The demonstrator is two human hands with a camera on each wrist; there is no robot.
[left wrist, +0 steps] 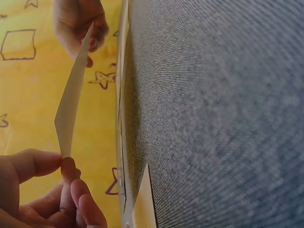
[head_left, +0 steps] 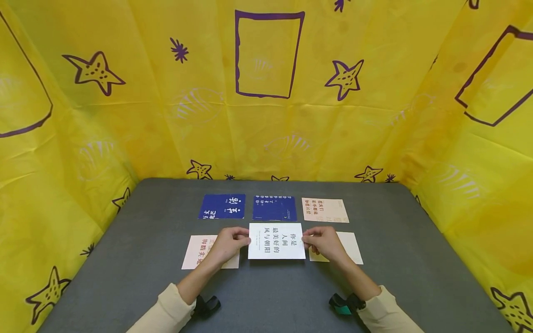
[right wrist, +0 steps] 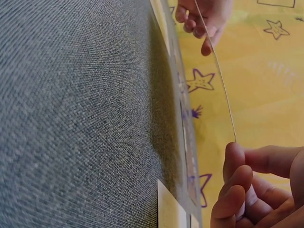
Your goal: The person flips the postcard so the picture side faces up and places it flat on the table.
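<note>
A white card [head_left: 283,249] with dark printed characters is held above the table between both hands. My left hand [head_left: 226,245] pinches its left edge between thumb and index finger. On the opposite edge, my right hand [head_left: 329,243] pinches it the same way. The wrist views show the card [left wrist: 71,109] raised off the grey surface, seen nearly edge-on. Below my left hand lies a pale pink card [head_left: 193,256] with reddish characters, partly hidden. Under my right hand is a cream card [head_left: 351,247], also partly covered, with no print visible on it.
Behind the held card, a row lies on the grey table [head_left: 266,300]: a blue card [head_left: 216,208] with white characters, a second blue card [head_left: 275,210], and a peach card [head_left: 329,210]. A yellow patterned cloth [head_left: 266,134] walls the back and sides.
</note>
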